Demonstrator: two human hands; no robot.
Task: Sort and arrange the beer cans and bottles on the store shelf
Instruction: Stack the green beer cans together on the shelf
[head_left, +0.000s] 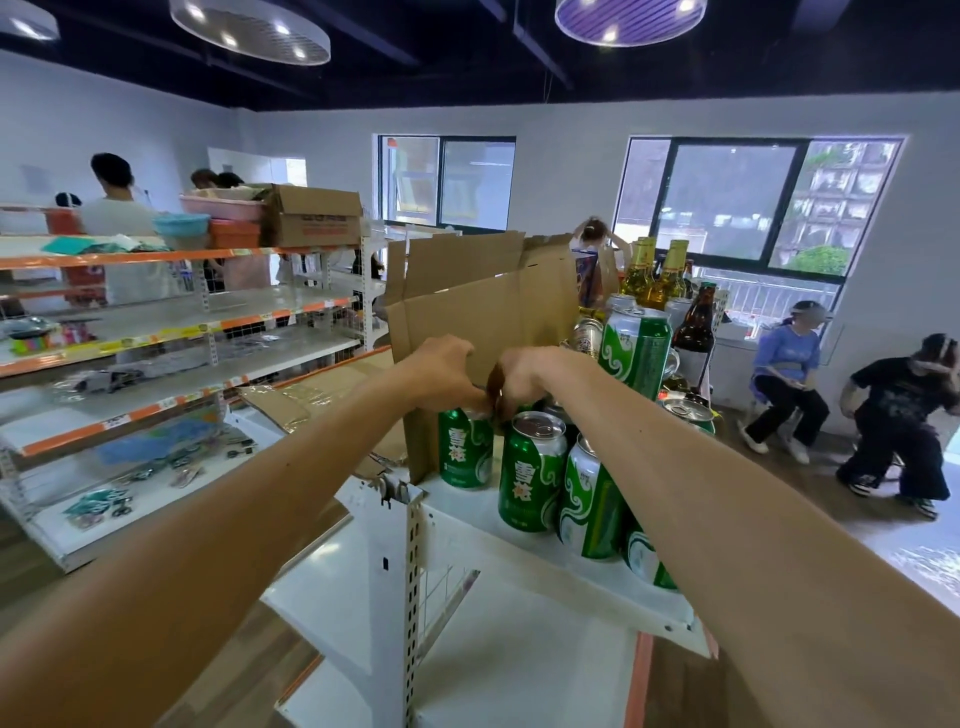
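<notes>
Head view, only view. Both arms reach forward over the white top shelf (457, 512). Left hand (447, 371) and right hand (524, 376) meet with fingers curled at the lower front edge of an open cardboard box (467, 306). A small brown piece (494, 387) sits between them. I cannot tell which hand grips it, or whether either does.

Just below the hands, green beer cans (531, 473) stand upright in a cluster on the shelf, the leftmost just beside the box's flap. Another green can (635, 351) sits higher, right of the box. Behind it stand a brown bottle (695, 322) and gold-necked bottles (655, 275), all upright.
</notes>
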